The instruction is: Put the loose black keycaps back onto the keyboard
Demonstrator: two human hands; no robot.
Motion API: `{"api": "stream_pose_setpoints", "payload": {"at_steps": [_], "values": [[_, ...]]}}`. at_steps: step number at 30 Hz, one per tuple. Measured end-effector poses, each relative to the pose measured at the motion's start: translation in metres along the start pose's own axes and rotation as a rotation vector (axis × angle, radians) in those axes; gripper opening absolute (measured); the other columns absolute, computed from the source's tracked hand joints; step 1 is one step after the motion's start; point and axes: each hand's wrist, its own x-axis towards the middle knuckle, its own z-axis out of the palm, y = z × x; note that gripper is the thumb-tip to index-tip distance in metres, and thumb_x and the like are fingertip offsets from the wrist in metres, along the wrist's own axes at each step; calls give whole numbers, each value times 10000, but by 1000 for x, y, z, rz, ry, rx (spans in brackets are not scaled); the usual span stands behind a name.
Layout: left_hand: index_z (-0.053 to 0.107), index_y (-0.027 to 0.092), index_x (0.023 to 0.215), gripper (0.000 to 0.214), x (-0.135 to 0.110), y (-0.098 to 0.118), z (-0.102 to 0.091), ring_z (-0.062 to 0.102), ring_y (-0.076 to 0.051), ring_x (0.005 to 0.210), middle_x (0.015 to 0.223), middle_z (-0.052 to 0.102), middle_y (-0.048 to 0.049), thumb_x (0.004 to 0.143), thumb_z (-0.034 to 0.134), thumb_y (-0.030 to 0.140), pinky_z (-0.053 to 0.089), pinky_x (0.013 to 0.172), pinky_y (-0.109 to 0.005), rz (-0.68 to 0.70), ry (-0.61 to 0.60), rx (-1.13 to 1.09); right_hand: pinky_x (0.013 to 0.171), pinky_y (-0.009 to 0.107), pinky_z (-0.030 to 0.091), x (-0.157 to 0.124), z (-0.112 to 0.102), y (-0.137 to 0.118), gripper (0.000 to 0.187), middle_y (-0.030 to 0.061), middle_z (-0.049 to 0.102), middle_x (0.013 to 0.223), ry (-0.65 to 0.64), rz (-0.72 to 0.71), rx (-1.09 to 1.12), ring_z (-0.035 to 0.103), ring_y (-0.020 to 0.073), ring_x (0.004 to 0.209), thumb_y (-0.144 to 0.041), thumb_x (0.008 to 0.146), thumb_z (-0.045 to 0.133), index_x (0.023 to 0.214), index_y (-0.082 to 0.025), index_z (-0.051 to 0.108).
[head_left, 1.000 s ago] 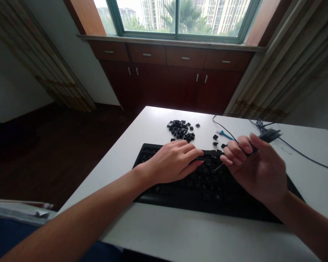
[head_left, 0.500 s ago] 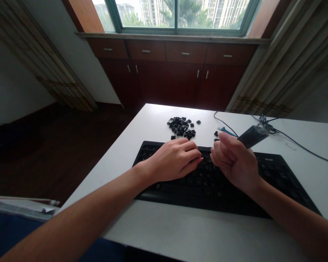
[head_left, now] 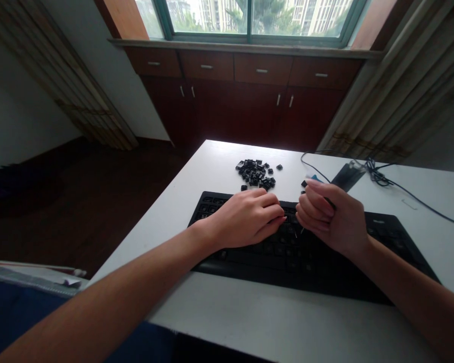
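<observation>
The left hand (head_left: 249, 217) lies palm down on the left-middle part of a black keyboard (head_left: 393, 229). Its fingers (head_left: 271, 209) are loosely bent, their tips touch the keys, and they hold nothing that can be seen. Just beside it, the right hand (head_left: 335, 222) is closed in a fist around a dark-handled tool (head_left: 347, 176). The handle sticks out of the top of the fist and slants up and away to the right. A thin metal end shows below the knuckles, over the keys near the left fingertips. It may be a wire keycap puller, though the tip is too small to be sure. The two hands are close together but do not touch. The keyboard sits across the near half of a white table (head_left: 287, 322), parallel to its front edge. Behind the keyboard, near the table's far left edge, lies a heap of loose black keycaps (head_left: 255, 173), with a few single caps scattered round it. A small blue piece (head_left: 315, 177) peeks out just behind the right hand. A dark cable (head_left: 408, 191) loops and trails across the far right of the table. Beyond the table stand dark wooden cabinets (head_left: 249, 96) under a window (head_left: 249, 17), with curtains (head_left: 408, 85) at either side.
</observation>
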Motion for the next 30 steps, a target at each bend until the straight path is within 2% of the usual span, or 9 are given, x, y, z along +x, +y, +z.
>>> {"api": "stream_pose_setpoints", "payload": {"at_steps": [3,7,9,13,16,19,22,26,30], "values": [[686,144,982,302,0,0,0,604,-186,898,998,676,-81,1019,420,283,513,842,-336,13,10,10,393,296,202,-6,2,7,518,-61,269,393,8,-133,-66,266,87,351,-318,898,580,449,-215,341],[687,147,970,304,0,1,0,604,-185,898,1000,677,-84,1019,420,284,511,845,-333,20,19,22,428,307,217,-14,6,17,523,-49,307,408,146,-323,-177,292,91,385,-275,912,580,435,-209,376],[685,146,952,312,0,1,-1,601,-184,889,990,675,-83,1020,415,286,509,839,-333,23,19,29,433,306,204,-15,8,19,523,-45,320,419,113,-309,-214,288,90,396,-292,915,581,439,-207,384],[680,144,952,316,0,1,-1,588,-187,860,967,667,-75,1019,408,288,509,817,-340,22,15,51,416,295,179,-10,10,17,504,-50,317,417,-60,-163,-231,267,86,391,-338,886,615,448,-208,401],[681,143,946,309,0,1,-1,595,-185,871,976,669,-77,1017,416,285,510,827,-337,25,22,47,403,289,181,-5,8,12,508,-58,305,400,-5,-124,-174,270,79,370,-330,875,623,445,-208,384],[682,144,935,294,0,1,0,609,-177,873,977,676,-82,1012,431,276,513,831,-326,29,31,37,378,277,177,-1,3,8,528,-67,262,380,72,-94,-15,233,69,342,-299,873,590,440,-210,302],[684,144,927,287,0,0,0,613,-175,864,968,679,-84,1008,441,272,516,820,-321,34,43,31,352,263,149,-1,-1,7,527,-67,251,375,99,-62,62,205,65,329,-278,868,569,445,-205,262],[685,141,927,305,0,0,0,610,-180,868,974,682,-85,1013,428,280,515,818,-324,36,46,34,361,260,165,-1,0,10,532,-71,258,376,97,-81,8,224,61,331,-293,868,593,447,-205,280],[685,137,932,317,0,0,0,607,-181,873,979,680,-83,1017,417,285,512,819,-324,27,37,41,366,272,156,2,4,12,537,-70,264,372,151,-111,-62,240,65,334,-283,872,606,435,-211,302]]}}
